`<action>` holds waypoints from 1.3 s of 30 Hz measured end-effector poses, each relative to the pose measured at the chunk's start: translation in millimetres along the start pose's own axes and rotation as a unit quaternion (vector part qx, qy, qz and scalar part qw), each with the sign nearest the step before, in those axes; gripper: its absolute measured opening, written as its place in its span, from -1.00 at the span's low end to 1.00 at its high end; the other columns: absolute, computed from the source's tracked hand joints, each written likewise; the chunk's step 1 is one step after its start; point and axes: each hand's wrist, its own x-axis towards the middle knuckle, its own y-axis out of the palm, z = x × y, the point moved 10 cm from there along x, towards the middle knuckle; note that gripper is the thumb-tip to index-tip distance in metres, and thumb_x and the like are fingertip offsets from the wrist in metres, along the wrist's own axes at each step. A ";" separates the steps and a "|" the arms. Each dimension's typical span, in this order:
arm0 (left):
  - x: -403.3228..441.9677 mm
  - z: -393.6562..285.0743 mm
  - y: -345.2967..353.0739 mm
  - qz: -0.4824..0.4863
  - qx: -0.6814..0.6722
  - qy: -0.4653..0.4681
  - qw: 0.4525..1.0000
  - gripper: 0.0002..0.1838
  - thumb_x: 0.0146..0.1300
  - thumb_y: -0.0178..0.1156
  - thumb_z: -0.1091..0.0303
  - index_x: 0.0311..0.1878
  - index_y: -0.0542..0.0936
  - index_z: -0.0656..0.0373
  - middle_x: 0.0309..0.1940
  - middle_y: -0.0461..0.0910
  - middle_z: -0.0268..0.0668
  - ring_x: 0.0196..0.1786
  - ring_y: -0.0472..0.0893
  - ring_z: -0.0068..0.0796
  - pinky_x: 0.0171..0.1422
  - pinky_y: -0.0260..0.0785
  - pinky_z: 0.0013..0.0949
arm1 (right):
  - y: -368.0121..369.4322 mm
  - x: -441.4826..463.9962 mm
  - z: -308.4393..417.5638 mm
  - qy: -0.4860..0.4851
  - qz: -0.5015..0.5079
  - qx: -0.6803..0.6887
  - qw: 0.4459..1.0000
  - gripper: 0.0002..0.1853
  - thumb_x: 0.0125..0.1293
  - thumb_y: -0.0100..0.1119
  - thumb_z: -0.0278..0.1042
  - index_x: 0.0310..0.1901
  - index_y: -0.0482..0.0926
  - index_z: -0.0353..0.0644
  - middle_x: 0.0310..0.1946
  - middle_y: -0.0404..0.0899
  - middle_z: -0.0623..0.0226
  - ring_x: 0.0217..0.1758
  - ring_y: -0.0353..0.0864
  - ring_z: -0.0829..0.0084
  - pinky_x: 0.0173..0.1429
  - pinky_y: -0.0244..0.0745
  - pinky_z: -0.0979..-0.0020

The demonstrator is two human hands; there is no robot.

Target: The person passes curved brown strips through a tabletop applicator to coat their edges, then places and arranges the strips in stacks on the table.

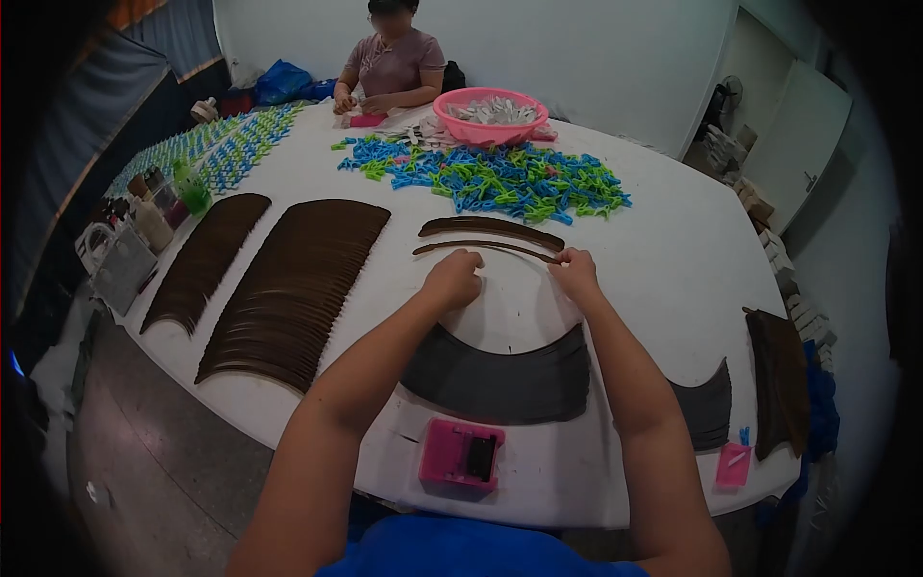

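A thin, curved brown strip [487, 245] lies across the white table, arched away from me. My right hand [578, 274] pinches its right end between thumb and fingers. Just below the strip, my left hand [456, 279] is closed with its fingers curled; what it holds, if anything, is hidden. Beyond the strip is a thicker bundle of similar brown strips [492, 228]. Between my forearms a dark grey curved row of overlapping strips [500, 377] lies flat on the table.
Brown fanned rows [293, 288] lie left. Blue and green clips [500, 181] are heaped behind, near a pink basin [488, 117]. A pink box [461, 454] stands in front, a small pink tray [733, 465] right. A person [396, 62] sits across the white table [663, 231].
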 end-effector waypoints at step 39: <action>17.1 2.0 -3.7 -0.004 0.221 0.010 0.975 -0.33 0.46 0.17 -0.08 0.45 0.41 0.17 0.59 0.34 -0.10 0.26 0.66 0.07 0.36 0.52 0.03 | 8.2 -43.5 54.9 0.067 0.177 -0.207 0.960 0.01 0.27 0.24 0.48 0.66 0.26 0.12 0.47 0.34 -0.07 0.55 0.38 -0.09 0.51 0.33 -0.10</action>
